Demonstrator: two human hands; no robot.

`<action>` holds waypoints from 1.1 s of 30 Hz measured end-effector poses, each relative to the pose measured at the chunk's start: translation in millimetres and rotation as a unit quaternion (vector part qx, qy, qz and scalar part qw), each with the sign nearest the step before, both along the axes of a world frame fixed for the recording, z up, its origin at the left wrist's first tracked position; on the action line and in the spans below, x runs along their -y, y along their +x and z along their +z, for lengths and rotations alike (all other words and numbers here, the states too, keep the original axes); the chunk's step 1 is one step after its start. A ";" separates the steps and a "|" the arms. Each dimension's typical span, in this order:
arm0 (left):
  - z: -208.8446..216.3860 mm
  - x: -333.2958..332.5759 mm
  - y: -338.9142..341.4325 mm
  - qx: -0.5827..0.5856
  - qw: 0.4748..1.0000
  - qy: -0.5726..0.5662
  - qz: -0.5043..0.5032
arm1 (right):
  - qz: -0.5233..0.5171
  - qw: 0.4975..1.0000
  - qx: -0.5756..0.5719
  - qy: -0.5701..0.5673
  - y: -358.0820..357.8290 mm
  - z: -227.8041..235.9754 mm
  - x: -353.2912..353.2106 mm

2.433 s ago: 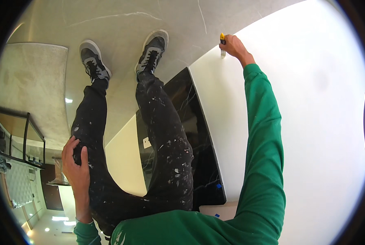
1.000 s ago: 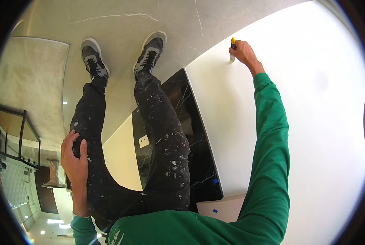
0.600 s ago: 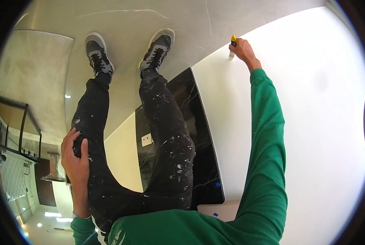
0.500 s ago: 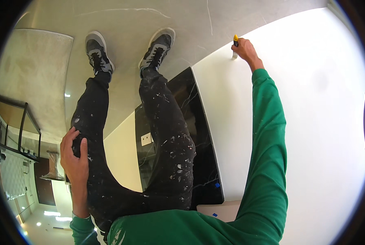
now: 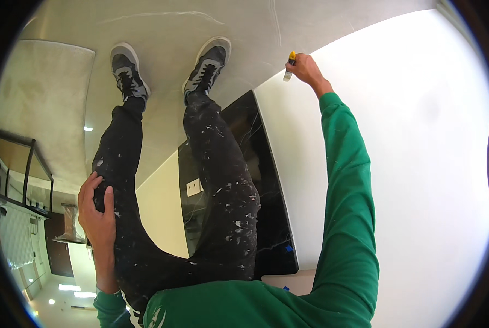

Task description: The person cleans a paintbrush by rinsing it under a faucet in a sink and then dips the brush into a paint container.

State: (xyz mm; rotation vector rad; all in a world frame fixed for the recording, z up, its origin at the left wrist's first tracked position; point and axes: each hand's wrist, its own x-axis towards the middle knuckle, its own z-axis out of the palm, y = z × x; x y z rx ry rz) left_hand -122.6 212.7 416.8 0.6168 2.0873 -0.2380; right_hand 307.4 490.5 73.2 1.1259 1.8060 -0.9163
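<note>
Head view: we are pinching a brush (image 5: 287, 76) between the thumb and fingers of the right hand (image 5: 307, 71), the arm stretching far out, while the left hand (image 5: 98, 213) is lying on the left leg of our black trousers (image 5: 119, 136), its fingers loosely parted and its thumb standing away. The brush is sitting at the seam where the white wall (image 5: 419, 164) is meeting the grey floor (image 5: 157, 33), its bristles slanting over the wall side; whether they are touching it, we are not managing to tell. Nor are we seeing whether the bristles are carrying anything wet.

If they are, we are judging the floor to be the likeliest thing to suffer: a small wrist slip at full reach could be dragging them over the seam. The black marbled panel (image 5: 269, 197) is standing near the brush too, so too wide a stroke could be smearing its edge. Our green sleeve (image 5: 348, 180) is spanning the wall, and a dropping elbow could be rubbing it. With so light a pinch, the handle could also be twisting if the bristles are catching.
</note>
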 end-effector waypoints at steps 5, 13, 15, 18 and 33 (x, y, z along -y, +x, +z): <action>-2.3 0.1 -1.6 0.004 1.000 -0.003 -0.006 | 0.057 0.998 0.001 -0.018 10.9 -20.7 36.0; -2.4 -1.2 1.0 0.000 1.000 -0.013 -0.001 | 0.100 0.995 -0.005 -0.011 -2.9 -30.4 30.1; -3.8 -2.1 2.1 -0.003 1.000 -0.013 -0.002 | 0.099 0.995 -0.001 0.000 -1.4 -33.5 26.9; -2.7 -1.3 1.8 -0.003 1.000 -0.018 -0.006 | 0.102 0.995 0.013 -0.005 -2.0 -29.4 28.2; -1.4 5.1 5.0 -0.002 1.000 -0.010 0.001 | -0.100 0.994 -0.028 0.047 -4.1 -29.2 71.5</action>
